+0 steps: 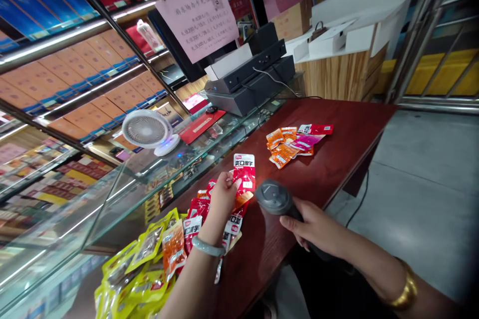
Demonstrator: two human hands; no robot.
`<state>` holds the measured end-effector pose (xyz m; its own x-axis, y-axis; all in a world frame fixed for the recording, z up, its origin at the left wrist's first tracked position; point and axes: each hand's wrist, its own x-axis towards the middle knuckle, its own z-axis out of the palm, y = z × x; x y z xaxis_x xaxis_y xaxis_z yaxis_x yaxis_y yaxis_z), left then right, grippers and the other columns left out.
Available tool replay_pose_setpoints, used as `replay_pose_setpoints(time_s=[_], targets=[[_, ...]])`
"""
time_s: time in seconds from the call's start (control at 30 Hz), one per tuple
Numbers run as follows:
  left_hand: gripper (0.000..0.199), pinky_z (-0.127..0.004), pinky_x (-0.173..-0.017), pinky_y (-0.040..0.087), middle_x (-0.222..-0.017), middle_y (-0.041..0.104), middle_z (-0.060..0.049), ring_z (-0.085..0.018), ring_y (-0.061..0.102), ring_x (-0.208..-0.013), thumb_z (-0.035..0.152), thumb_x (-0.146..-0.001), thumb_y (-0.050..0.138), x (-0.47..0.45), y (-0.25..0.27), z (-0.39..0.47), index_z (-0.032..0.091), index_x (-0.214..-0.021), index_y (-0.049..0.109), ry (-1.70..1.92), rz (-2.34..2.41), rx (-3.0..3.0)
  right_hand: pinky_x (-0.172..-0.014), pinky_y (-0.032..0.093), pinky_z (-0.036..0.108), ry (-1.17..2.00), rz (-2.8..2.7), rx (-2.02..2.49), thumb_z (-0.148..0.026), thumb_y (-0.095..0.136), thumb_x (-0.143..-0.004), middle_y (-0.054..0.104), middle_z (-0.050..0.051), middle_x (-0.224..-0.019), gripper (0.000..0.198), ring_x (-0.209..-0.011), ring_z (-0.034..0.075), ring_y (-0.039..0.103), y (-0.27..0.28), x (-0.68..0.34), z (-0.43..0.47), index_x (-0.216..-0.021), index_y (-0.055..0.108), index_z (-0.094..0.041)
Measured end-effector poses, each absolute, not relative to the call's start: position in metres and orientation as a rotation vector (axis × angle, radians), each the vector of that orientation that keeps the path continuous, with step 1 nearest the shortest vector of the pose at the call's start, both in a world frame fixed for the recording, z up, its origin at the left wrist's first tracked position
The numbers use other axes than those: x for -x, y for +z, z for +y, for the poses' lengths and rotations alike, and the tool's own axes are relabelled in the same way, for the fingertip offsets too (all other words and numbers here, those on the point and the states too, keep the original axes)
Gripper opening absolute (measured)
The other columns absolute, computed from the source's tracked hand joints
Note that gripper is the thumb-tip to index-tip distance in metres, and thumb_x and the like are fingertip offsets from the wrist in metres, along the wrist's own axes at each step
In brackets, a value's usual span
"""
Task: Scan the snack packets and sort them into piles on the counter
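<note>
My left hand (224, 190) pinches a red and white snack packet (245, 167) by its left side, above a pile of similar packets. The packet's barcode patch faces up. Wrapped round the handle of a dark grey barcode scanner (276, 196) is my right hand (312, 224); the scanner's head is close to the right of the packet. Beneath my left hand and forearm lie red packets (198, 208), an orange packet (174, 248) and yellow-green packets (149, 244). Farther along the table, a smaller heap of orange, pink and red packets (284, 152) lies apart.
The dark red table (348, 129) borders a glass display counter (123, 194) on the left. On the counter are a white fan (147, 129), a red folder (202, 127) and a black cash register (250, 79) with a pink handwritten sign (198, 20). Metal railing (419, 50) stands at right.
</note>
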<state>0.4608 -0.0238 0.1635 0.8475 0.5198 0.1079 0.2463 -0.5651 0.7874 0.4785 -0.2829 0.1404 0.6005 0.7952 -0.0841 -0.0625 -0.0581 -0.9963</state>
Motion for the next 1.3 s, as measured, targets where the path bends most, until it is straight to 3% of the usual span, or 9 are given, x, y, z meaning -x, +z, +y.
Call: replay_pose_setpoints(time_s=[0.17,0.33,0.47,0.63,0.87,0.97,1.13,1.3], targets=[[0.021,-0.024,-0.061,0.047,-0.071,0.064,0.004,-0.015,0.063,-0.064,0.038,-0.081,0.060,-0.444,0.172,-0.012,0.023,-0.089,0.048,0.323,0.664,-2.157,-0.037,0.041,0.018,0.812,-0.705,1.463,-0.053,0.058,-0.091,0.050,-0.009,-0.052,0.041,-0.038,0.010,0.050,0.142,-0.473,-0.276,-0.109,0.051,-0.017],[0.028,-0.038,-0.081,0.048,-0.092,0.074,-0.008,-0.027,0.070,-0.091,0.043,-0.088,0.053,-0.423,0.191,0.007,0.022,-0.106,0.058,0.226,1.029,-2.839,-0.037,0.041,0.018,0.813,-0.717,1.433,-0.052,0.061,-0.091,0.052,-0.006,-0.058,0.040,-0.040,0.010,0.052,0.137,-0.474,-0.275,-0.111,0.053,-0.018],[0.042,-0.049,-0.092,0.044,-0.105,0.072,-0.013,-0.035,0.064,-0.106,0.050,-0.090,0.048,-0.413,0.199,0.017,0.022,-0.119,0.060,0.049,1.046,-3.146,-0.037,0.041,0.018,0.788,-0.673,1.443,-0.052,0.060,-0.092,0.053,-0.005,-0.061,0.039,-0.041,0.009,0.052,0.133,-0.479,-0.287,-0.110,0.053,-0.018],[0.046,-0.049,-0.104,0.038,-0.136,0.058,-0.013,-0.034,0.049,-0.127,0.049,-0.088,0.055,-0.435,0.195,-0.005,0.024,-0.126,0.061,0.447,0.828,-3.209,-0.037,0.043,0.018,0.748,-0.609,1.470,-0.050,0.061,-0.091,0.051,-0.006,-0.060,0.038,-0.041,0.010,0.053,0.129,-0.489,-0.303,-0.108,0.053,-0.017],[0.040,-0.039,-0.098,0.043,-0.123,0.067,-0.009,-0.028,0.058,-0.115,0.050,-0.090,0.056,-0.530,0.165,-0.076,0.026,-0.120,0.069,0.378,0.405,-3.043,-0.037,0.044,0.017,0.672,-0.531,1.488,-0.048,0.059,-0.092,0.050,-0.008,-0.056,0.041,-0.039,0.009,0.050,0.128,-0.500,-0.322,-0.118,0.053,-0.017],[0.044,-0.040,-0.094,0.044,-0.123,0.067,-0.011,-0.030,0.058,-0.115,0.053,-0.090,0.054,-0.566,0.150,-0.097,0.024,-0.121,0.068,0.293,0.452,-3.019,-0.037,0.044,0.017,0.663,-0.500,1.513,-0.045,0.058,-0.093,0.052,-0.007,-0.057,0.042,-0.040,0.010,0.052,0.128,-0.501,-0.332,-0.121,0.051,-0.015],[0.062,-0.046,-0.092,0.044,-0.122,0.065,-0.016,-0.036,0.056,-0.117,0.067,-0.077,0.062,-0.589,0.141,-0.115,0.019,-0.116,0.065,0.276,0.622,-3.040,-0.036,0.043,0.017,0.649,-0.464,1.533,-0.043,0.057,-0.093,0.052,-0.008,-0.054,0.040,-0.038,0.010,0.052,0.127,-0.506,-0.342,-0.120,0.052,-0.015],[0.052,-0.038,-0.086,0.045,-0.107,0.070,-0.012,-0.030,0.064,-0.105,0.050,-0.078,0.072,-0.571,0.146,-0.103,0.018,-0.115,0.056,0.188,0.563,-3.019,-0.037,0.044,0.017,0.611,-0.493,1.546,-0.044,0.058,-0.093,0.050,-0.008,-0.054,0.036,-0.039,0.009,0.052,0.127,-0.509,-0.344,-0.115,0.055,-0.015]])
